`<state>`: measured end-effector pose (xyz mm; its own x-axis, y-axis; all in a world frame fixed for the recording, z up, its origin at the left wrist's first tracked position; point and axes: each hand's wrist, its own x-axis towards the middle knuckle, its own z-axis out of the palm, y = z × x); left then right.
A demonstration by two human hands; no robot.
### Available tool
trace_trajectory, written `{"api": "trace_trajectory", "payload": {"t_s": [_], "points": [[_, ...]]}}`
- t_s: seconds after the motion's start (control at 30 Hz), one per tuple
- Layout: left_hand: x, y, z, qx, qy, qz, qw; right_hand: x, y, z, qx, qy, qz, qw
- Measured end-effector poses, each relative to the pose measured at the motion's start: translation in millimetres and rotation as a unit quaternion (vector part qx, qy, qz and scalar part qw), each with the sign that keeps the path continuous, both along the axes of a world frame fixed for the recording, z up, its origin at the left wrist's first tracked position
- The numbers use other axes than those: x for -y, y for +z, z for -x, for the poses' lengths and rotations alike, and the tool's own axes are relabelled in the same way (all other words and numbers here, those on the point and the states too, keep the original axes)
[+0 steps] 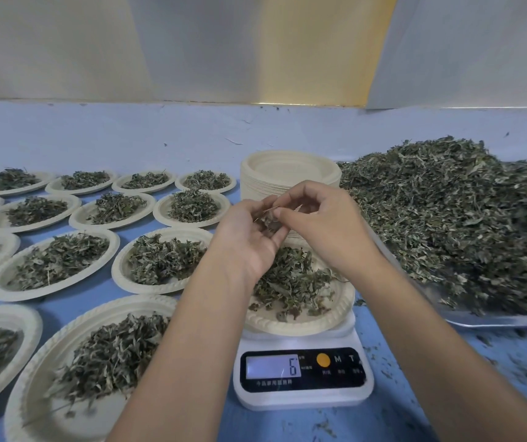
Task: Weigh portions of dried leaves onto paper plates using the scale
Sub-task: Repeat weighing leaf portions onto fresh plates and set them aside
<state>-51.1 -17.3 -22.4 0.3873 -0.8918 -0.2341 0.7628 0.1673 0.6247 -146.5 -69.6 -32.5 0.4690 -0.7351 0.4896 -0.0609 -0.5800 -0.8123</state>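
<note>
your scale [300, 400] is smooth white plastic with a glossy black front panel. the paper plate [287, 325] on it is matt cream, its rim embossed, like the stack of plates [287, 169] behind. the dried leaves [447, 218] look crinkled and dull. the tray [495, 322] edge is shiny metal; the blue surface [128, 138] is smooth and matt.

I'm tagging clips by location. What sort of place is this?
Likely a small herb or tea processing workroom: a big heap of dried leaves on a metal tray, a digital scale, and rows of filled paper plates across a blue table.
</note>
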Motion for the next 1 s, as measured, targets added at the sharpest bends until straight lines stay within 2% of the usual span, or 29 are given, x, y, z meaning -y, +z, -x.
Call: {"api": "trace_trajectory", "payload": {"t_s": [0.13, 0.43, 0.53, 0.6, 0.73, 0.83, 1.0], "points": [[-1, -2, -1, -0.009, -0.006, 0.011, 1.0, -2, 1, 1, -0.018, -0.003, 0.013, 1.0], [-3, -1, -3, -0.018, 0.024, -0.015, 0.999, -1, 2, 1, 0.019, -0.012, -0.016, 1.0], [-3, 3, -1, -0.031, 0.02, -0.005, 0.999, -2, 3, 0, 0.058, -0.045, -0.056, 0.996], [-4, 7, 1, -0.048, 0.009, 0.009, 0.999, -2, 2, -3, 0.096, -0.045, -0.131, 0.986], [4, 12, 20, -0.05, -0.003, 0.018, 0.999, -7, 4, -3, 0.21, 0.014, -0.3, 0.93], [21, 16, 44, -0.02, -0.01, 0.006, 1.0, -4, 8, 4, 0.29, 0.021, -0.366, 0.884], [52, 17, 84, 0.004, -0.048, -0.015, 0.999, 20, 10, 38, 0.426, -0.012, -0.459, 0.78]]}}
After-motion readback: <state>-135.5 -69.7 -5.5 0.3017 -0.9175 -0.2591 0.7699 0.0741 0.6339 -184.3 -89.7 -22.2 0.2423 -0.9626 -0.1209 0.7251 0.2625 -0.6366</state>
